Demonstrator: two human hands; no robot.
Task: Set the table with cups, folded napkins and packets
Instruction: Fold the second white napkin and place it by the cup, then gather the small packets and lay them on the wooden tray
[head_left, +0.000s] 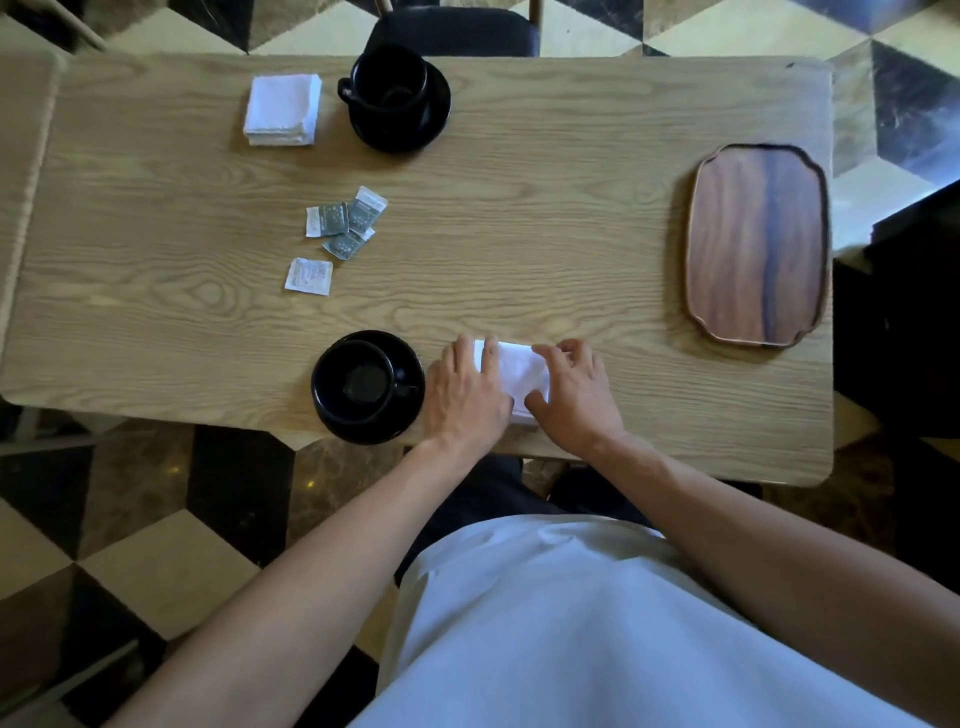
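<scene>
We look down on a white folded paper napkin (518, 375) lying flat near the table's front edge, pinned under both of a person's bare hands. The left hand (464, 397) lies palm down over the napkin's left side, its fingers (488, 358) stretched out close together and pressing on the paper rather than closed around it. The right hand (573, 395) covers the right side, fingers loosely spread and bent, thumb laid across the napkin's lower part; it too presses down without gripping. Just beside the left hand sits a glossy black ceramic cup on a black round saucer (368, 387), its handle pointing toward the hands. Farther up the light oak-grain wooden table (545, 218), left of centre, we see small paper packets (340, 228), three grey-and-white ones touching in a loose cluster and one white one (308, 276) lying just apart below them. At the far edge stand a second black cup and saucer (397, 98) and, just to its left, a second white folded napkin (282, 110). A dark walnut-toned wooden tray with scalloped corners (756, 244) lies bare at the right end, well apart from the hands. Beneath the table runs a black, cream and brown geometric tile floor (171, 519).
</scene>
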